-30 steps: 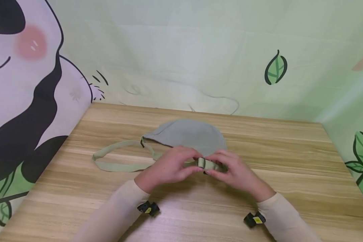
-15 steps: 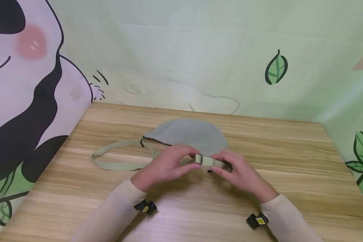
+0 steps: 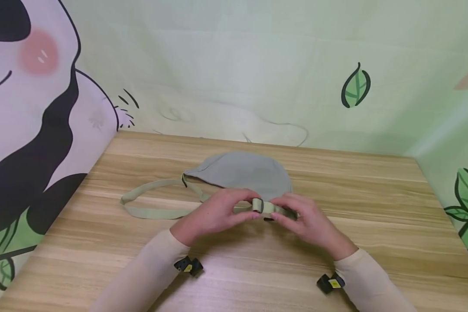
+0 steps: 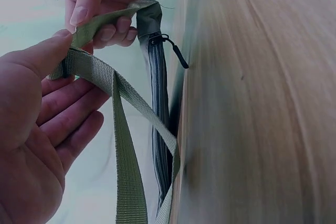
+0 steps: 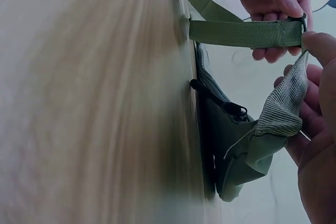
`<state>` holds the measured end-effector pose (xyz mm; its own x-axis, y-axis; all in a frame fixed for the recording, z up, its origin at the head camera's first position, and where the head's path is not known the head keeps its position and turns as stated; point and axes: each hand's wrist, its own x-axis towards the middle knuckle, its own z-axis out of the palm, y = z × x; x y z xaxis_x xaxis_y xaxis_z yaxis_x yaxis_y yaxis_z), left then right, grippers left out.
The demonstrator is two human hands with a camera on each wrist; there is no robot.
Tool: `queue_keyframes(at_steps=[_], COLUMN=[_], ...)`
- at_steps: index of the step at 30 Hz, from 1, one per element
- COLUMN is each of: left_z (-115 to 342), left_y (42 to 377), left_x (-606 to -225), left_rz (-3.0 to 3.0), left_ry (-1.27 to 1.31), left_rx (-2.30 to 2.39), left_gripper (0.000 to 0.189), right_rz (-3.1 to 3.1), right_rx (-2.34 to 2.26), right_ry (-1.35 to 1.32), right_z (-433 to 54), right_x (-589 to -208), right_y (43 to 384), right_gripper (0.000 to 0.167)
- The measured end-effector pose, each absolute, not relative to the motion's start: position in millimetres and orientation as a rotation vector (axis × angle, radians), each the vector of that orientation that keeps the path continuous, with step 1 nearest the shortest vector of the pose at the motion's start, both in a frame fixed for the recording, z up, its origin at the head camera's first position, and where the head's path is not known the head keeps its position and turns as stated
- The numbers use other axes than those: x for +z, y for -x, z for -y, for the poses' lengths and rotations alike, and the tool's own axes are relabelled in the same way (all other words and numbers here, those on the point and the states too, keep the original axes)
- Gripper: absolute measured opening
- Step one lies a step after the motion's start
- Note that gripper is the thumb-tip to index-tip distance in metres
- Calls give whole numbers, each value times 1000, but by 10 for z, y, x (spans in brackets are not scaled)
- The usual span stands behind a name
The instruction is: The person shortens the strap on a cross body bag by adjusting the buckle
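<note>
A grey waist bag (image 3: pixel 242 171) lies on the table, its green webbing strap (image 3: pixel 156 213) looping out to the left. My left hand (image 3: pixel 214 212) pinches the strap at a dark slide buckle (image 3: pixel 261 205), thumb below and fingers above. Just right of the buckle, my right hand (image 3: pixel 308 219) pinches the strap's short end near the bag. In the right wrist view that strap piece (image 5: pixel 286 98) runs twisted from the fingers down to the bag's corner. A black zipper pull (image 4: pixel 176 51) hangs from the bag's zipper (image 4: pixel 159 93) in the left wrist view.
The wood-grain table (image 3: pixel 374 208) reaches back to a pale green printed backdrop (image 3: pixel 226 78). A printed panda (image 3: pixel 23 108) covers the panel on the left. Black wrist cameras (image 3: pixel 189 266) sit at both cuffs.
Both hands have shifted slightly: the right moved a little to the right, and the gap between the hands widened, then narrowed slightly. More strap shows at the buckle. The bag stays nearly in place.
</note>
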<state>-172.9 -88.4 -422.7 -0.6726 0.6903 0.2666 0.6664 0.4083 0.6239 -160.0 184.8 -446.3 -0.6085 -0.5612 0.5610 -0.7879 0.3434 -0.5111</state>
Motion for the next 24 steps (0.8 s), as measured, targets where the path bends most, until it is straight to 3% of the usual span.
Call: queue_keyframes(at_steps=[10, 24], left_z=[811, 710], left_y=[1719, 1686], left_x=[-4217, -4173], left_rz=[-2663, -2771], left_ry=[-1307, -1279], left_rx=[1040, 817], left_gripper=[30, 42], right_rz=[2298, 2350], right_rx=[1100, 1079], right_ry=[-1252, -1149], right_z=[-1751, -1689], right_x=[-4440, -4412], right_y=[1602, 1553], right_gripper=[24, 46])
